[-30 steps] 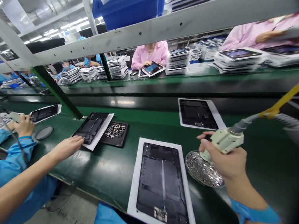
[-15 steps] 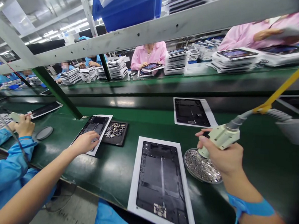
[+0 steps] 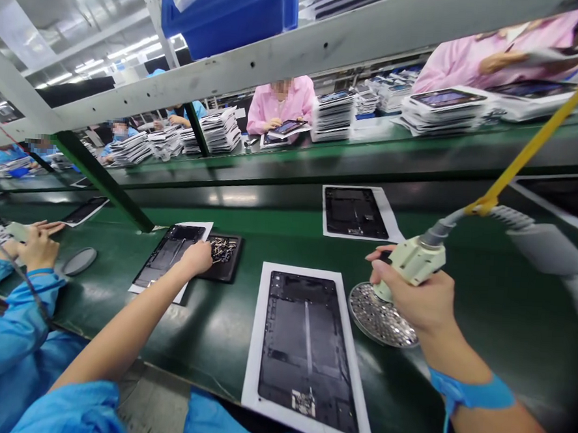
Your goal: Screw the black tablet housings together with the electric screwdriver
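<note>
The left hand point(image 3: 197, 258) is travelling rightward along the green table point(image 3: 213, 329): a second ago it was lying at the near edge of the dark tablet shell point(image 3: 169, 253) to the left of the black screw tray point(image 3: 224, 257), and now it is reaching that tray's left rim, fingers curled loosely downward over the shell's right edge. Whether its grip is closing on anything I cannot tell; the fingertips are hidden behind the knuckles.

The right hand point(image 3: 418, 296) is keeping its place, its grip clenched around the pale electric screwdriver point(image 3: 411, 263), whose tip is pointing down over the round dish of screws point(image 3: 379, 317), to the right of the screw tray. The larger tablet shell on its white sheet point(image 3: 305, 348) is lying between the tray and the dish, nearer the person, untouched. So the left hand's shift suggests the work is moving from the side shell toward the tray's loose parts.

A co-worker's hand point(image 3: 35, 247) is working far left of the tray.
</note>
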The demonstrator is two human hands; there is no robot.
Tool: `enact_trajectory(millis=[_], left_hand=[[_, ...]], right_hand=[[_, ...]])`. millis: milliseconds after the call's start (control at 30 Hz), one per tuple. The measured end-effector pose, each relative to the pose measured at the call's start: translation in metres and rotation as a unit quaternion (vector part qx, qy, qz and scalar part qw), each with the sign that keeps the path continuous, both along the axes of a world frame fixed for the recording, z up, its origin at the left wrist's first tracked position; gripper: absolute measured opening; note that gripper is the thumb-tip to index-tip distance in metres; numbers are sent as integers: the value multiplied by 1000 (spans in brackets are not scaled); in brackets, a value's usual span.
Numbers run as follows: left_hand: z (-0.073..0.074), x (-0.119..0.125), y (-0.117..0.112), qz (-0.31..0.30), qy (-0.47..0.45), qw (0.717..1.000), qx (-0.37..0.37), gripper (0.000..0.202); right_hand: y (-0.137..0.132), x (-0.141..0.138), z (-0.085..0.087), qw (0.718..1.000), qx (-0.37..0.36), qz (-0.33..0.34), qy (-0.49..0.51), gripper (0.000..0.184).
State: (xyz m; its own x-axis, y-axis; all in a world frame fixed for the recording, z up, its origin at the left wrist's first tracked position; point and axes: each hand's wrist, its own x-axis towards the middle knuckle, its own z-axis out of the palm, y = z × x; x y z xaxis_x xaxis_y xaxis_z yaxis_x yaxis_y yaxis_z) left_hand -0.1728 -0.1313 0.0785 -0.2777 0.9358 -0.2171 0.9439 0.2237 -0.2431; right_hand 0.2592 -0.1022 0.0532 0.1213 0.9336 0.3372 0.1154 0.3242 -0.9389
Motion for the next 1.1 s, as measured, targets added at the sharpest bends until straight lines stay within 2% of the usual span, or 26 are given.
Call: enact_trajectory(millis=[133,267,500,700,867,1100], left_hand=[[3,3,3,-14,-23,1000,-2,36],[6,8,-5,-39,-54,998,9,35],[13,-5,-7,-29,-42,996,79,39],[14,-6,19,-72,-26,995,59,35],[12,-12,46,-71,6,997,34,36],[30,-24,59,-75,31,997,-4,38]], right_hand=[[0,0,-1,1000,2,-2,0,25],[-2,-1,3,1000,-3,3,13,26],[-2,-2,6,1000,-7,0,15,24],[-2,-1,5,1000,-9,2,10,24],[-2,-1,4,1000,-7,2,25,28],[1,1,0,1000,1,3,19,24]])
